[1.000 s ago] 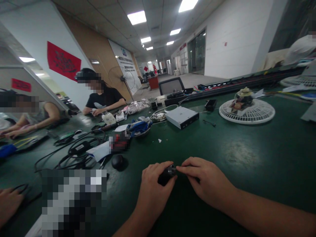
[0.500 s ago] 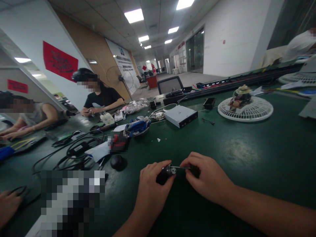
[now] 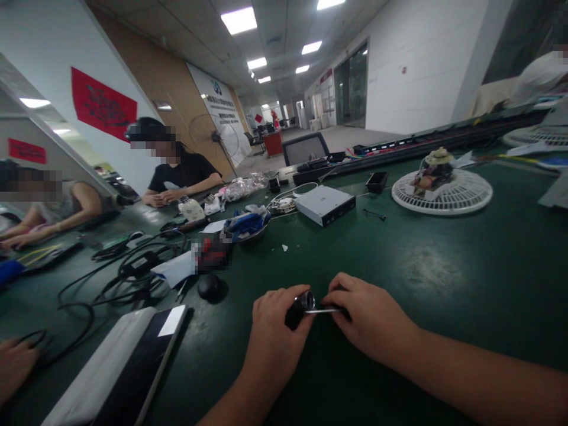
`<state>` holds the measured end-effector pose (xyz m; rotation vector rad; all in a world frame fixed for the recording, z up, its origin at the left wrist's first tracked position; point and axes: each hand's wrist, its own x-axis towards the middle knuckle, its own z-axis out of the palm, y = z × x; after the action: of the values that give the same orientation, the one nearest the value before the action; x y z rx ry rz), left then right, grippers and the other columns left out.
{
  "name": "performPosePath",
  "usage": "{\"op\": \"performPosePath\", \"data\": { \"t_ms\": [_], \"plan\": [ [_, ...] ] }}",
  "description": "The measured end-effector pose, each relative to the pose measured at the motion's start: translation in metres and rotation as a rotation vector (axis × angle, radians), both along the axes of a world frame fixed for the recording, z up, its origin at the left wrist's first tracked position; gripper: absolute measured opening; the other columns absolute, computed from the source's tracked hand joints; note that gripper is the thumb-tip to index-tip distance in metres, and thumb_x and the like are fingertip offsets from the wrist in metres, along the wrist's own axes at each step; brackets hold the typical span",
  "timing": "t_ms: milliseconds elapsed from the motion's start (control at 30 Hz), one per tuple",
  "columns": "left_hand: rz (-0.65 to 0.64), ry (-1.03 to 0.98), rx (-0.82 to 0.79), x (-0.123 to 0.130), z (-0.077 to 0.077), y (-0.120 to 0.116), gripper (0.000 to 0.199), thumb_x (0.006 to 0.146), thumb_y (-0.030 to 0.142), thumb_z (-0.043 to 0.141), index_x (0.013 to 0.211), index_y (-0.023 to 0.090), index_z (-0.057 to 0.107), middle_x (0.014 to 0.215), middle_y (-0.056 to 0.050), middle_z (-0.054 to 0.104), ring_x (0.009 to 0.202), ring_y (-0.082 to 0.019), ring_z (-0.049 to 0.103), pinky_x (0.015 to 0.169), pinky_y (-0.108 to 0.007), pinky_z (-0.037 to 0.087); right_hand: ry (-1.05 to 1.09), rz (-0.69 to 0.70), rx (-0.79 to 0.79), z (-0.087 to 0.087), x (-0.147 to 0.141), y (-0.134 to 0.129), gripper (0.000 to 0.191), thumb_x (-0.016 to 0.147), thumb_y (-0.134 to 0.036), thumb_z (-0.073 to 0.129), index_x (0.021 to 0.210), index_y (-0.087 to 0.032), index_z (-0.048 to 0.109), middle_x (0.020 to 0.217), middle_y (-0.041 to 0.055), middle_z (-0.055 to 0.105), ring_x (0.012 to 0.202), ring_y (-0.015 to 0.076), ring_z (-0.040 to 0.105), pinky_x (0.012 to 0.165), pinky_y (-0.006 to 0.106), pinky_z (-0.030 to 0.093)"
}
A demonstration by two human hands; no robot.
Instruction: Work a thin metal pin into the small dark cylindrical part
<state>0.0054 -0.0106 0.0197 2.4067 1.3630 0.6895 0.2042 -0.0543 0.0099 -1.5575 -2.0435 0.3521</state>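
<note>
My left hand [image 3: 274, 331] is closed around a short black cylinder [image 3: 294, 315] with a shiny rim, its open end turned to the right and slightly up. From the right, my right hand [image 3: 370, 310] pinches a screwdriver [image 3: 323, 310] with a thin metal shaft; its handle is mostly hidden by the fingers. The shaft lies level, with its tip at the lower edge of the cylinder's rim, beside my left thumb. Whether the tip touches the rim I cannot tell. Both hands are just above the green tabletop [image 3: 355, 248].
A black round knob [image 3: 209, 287] and a tablet-like slab [image 3: 133, 367] lie to the left, near tangled black cables [image 3: 137, 266]. Ahead are a disc drive [image 3: 326, 204] and a white fan grille [image 3: 465, 192]. Other people sit on the far left; another person's hand [image 3: 16, 367] is at the left edge.
The cylinder's open end has tilted up a little. The screwdriver shaft has dropped from the end face's upper part to the lower rim. Both hands stay nearly in place.
</note>
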Motion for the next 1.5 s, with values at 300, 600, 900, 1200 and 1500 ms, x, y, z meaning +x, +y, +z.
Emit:
{"op": "performPosePath", "data": {
  "t_ms": [300,600,900,1200,1500],
  "plan": [
    [0.03,0.11,0.032,0.0,-0.002,0.0,0.04,0.085,0.025,0.066,0.124,0.033,0.066,0.12,-0.004,0.066,0.114,-0.029,0.059,0.099,-0.052,0.041,0.243,-0.066,-0.019,0.003,0.004,0.008,0.032,0.092,-0.01,0.055,0.115,-0.024,0.071,0.106,0.0029,0.071,0.094,0.0181,0.066,0.084,0.034,0.052],
    [0.013,0.133,0.078,0.0,-0.008,0.0,0.045,0.086,0.026,0.061,0.131,0.025,0.061,0.129,-0.009,0.063,0.123,-0.03,0.055,0.104,-0.054,0.04,0.096,-0.014,-0.034,0.003,0.001,0.004,0.029,0.089,-0.007,0.056,0.106,-0.022,0.075,0.104,0.0045,0.069,0.098,0.0213,0.063,0.086,0.037,0.051],
    [-0.006,0.109,0.021,0.0,-0.004,0.0,0.032,0.086,0.022,0.064,0.117,0.029,0.066,0.124,-0.005,0.064,0.121,-0.03,0.055,0.103,-0.054,0.038,0.433,-0.001,-0.018,0.008,0.005,0.01,0.022,0.089,-0.009,0.067,0.102,-0.025,0.074,0.1,-0.0012,0.073,0.093,0.0147,0.066,0.084,0.029,0.051],
    [-0.136,0.057,-0.045,0.003,0.003,-0.003,0.033,0.082,0.015,0.073,0.111,0.031,0.067,0.111,0.001,0.069,0.111,-0.026,0.059,0.1,-0.048,0.038,0.449,-0.009,-0.077,0.009,0.004,0.007,0.021,0.082,-0.007,0.073,0.094,-0.024,0.074,0.095,-0.0028,0.074,0.09,0.0147,0.067,0.081,0.03,0.05],
    [-0.203,0.042,-0.019,0.0,0.003,-0.002,0.036,0.084,0.013,0.074,0.114,0.032,0.067,0.109,0.002,0.072,0.107,-0.024,0.061,0.097,-0.046,0.038,0.387,-0.058,-0.108,0.008,0.004,0.007,0.01,0.078,-0.015,0.077,0.079,-0.021,0.069,0.079,-0.0036,0.066,0.074,0.0134,0.06,0.064,0.027,0.043]
  ]
}}
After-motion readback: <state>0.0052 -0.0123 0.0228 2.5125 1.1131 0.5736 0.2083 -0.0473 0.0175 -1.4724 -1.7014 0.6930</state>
